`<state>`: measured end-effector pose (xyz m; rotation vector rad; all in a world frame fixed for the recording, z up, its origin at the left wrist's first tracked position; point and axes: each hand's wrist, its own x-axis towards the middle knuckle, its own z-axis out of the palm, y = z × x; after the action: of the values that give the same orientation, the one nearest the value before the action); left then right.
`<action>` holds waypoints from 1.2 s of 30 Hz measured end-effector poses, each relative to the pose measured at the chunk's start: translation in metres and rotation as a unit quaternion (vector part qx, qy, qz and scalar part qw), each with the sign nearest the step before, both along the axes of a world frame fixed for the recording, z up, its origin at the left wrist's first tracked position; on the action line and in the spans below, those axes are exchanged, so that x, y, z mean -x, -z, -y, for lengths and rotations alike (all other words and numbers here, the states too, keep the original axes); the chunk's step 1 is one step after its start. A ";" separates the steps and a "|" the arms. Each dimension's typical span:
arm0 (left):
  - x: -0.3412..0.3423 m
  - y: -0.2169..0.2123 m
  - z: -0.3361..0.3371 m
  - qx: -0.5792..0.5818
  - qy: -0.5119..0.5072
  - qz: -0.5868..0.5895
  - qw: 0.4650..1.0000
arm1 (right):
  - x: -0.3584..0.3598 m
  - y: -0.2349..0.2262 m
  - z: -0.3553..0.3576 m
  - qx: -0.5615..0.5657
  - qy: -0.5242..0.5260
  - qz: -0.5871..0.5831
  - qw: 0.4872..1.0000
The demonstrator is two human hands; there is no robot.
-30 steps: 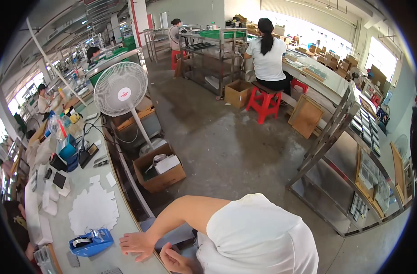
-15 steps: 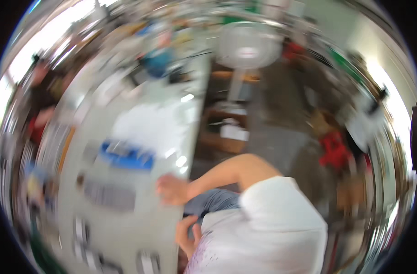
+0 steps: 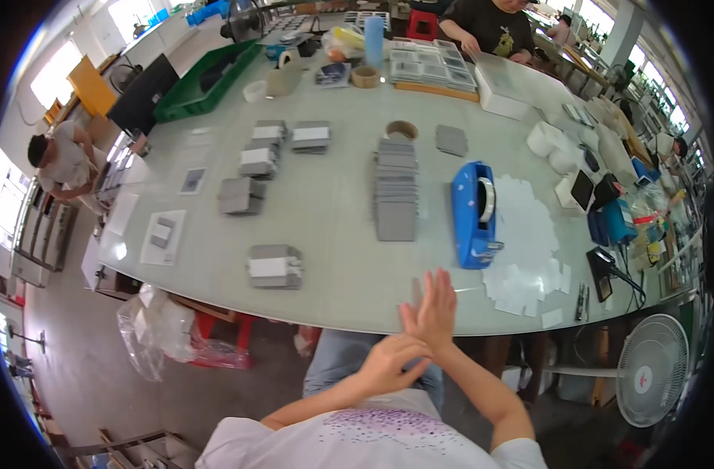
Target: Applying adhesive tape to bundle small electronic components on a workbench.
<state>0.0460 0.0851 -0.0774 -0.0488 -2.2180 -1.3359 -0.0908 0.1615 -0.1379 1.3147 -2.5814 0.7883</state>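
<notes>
My right hand (image 3: 435,314) is raised at the table's near edge, its fingers stretched out and nothing in it. Against its wrist and the base of its thumb rests my left hand (image 3: 394,364), loosely bent, with no object visible in it. Ahead of my hands stands a blue tape dispenser (image 3: 466,227) carrying a roll of tape. Left of that lies a long overlapping row of grey flat pieces (image 3: 396,191), a brown tape roll (image 3: 401,130) behind it. Several small stacks of grey pieces, some with white bands (image 3: 269,267), sit farther left. White sheets (image 3: 521,242) lie right of the dispenser.
The glass-topped table (image 3: 337,273) spans the view. A green tray (image 3: 204,86) and blue bottle (image 3: 374,43) stand at the back. One person (image 3: 494,31) works across the table, another (image 3: 68,164) at far left. A white fan (image 3: 653,371) stands at right, below the table edge.
The view has swung round from a blurred, sideways look at the table and now faces it squarely. My hands, apart before, now touch each other.
</notes>
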 end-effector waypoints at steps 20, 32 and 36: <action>0.018 0.044 0.054 0.149 -0.198 -0.003 0.969 | 0.123 -0.048 0.129 -0.089 -0.155 -0.120 0.976; 0.016 0.045 0.056 0.162 -0.165 -0.011 0.973 | 0.132 -0.049 0.129 -0.139 -0.179 -0.127 0.966; 0.016 0.045 0.055 0.163 -0.169 -0.009 0.972 | 0.133 -0.051 0.130 -0.144 -0.191 -0.106 0.965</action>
<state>0.0301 0.0300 -0.1221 0.1877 -2.2817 -0.7817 -0.2241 0.0314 -0.0870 1.9033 -2.3665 0.2955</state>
